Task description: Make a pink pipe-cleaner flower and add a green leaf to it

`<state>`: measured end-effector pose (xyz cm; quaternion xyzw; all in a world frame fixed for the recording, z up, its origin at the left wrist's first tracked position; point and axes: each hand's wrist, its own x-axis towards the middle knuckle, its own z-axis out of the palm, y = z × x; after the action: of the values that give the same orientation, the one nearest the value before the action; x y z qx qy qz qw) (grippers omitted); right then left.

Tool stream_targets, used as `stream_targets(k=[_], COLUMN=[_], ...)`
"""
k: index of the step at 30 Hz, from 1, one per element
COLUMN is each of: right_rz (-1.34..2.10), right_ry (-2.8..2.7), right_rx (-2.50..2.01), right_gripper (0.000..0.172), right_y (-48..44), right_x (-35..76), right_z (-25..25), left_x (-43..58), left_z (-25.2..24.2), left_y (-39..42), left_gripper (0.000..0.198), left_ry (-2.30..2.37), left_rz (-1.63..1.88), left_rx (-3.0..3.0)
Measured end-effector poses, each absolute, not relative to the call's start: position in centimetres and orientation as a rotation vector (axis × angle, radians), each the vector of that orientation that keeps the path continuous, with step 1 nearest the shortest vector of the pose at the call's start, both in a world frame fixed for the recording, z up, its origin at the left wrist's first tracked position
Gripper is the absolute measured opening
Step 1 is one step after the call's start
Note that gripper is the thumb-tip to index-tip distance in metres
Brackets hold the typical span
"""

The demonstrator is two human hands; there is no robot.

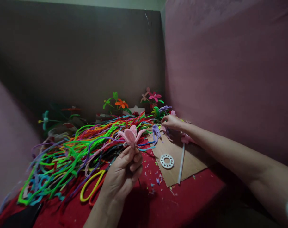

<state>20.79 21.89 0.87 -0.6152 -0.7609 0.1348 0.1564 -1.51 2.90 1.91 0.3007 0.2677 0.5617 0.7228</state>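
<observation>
My left hand (125,172) is closed around the base of a pink pipe-cleaner flower (131,135), holding it upright over the red cloth (158,202). My right hand (171,122) reaches far forward to the back right, fingers pinched among purple and green pipe-cleaner flowers (161,111); what it grips is too small to make out. A purple flower (155,131) lies just left of that hand on a brown cardboard sheet (191,161).
A big tangle of coloured pipe cleaners (75,148) covers the left of the table. Yellow-handled scissors (94,186) lie by my left wrist. A white ring (167,161) and white stick (181,163) rest on the cardboard. Finished flowers (121,104) stand at the back. Walls enclose the right and rear.
</observation>
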Motion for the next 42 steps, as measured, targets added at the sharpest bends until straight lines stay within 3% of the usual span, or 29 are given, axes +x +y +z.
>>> stream_targets(k=[9, 13, 15, 31, 34, 42], right_rz=[0.400, 0.552, 0.666, 1.662, 1.696, 1.699], right_ry=[-2.143, -2.018, -1.913, -1.233, -1.147, -1.198], right_rx=[-1.882, -1.771, -1.682, -0.582, -0.553, -0.651], right_gripper=[0.027, 0.019, 0.012, 0.017, 0.015, 0.023], right_y=[22.1, 22.2, 21.8, 12.0, 10.7, 8.9], right_x=[19.5, 20.5, 21.1, 18.2, 17.4, 17.4], right_z=[-0.4, 0.8, 1.8, 4.3, 4.2, 2.9], left_x=[-1.7, -1.6, -1.5, -0.2, 0.0, 0.0], left_z=[2.1, 2.2, 2.1, 1.8, 1.6, 1.8], left_y=[3.2, 3.1, 3.1, 2.8, 2.5, 2.5], left_gripper=[0.014, 0.012, 0.012, 0.010, 0.018, 0.012], left_ry=[0.617, 0.628, 0.625, 0.663, 0.671, 0.704], left_rz=[1.265, 1.254, 1.257, 1.323, 1.234, 1.245], left_rx=[0.682, 0.671, 0.660, 0.676, 0.661, 0.667])
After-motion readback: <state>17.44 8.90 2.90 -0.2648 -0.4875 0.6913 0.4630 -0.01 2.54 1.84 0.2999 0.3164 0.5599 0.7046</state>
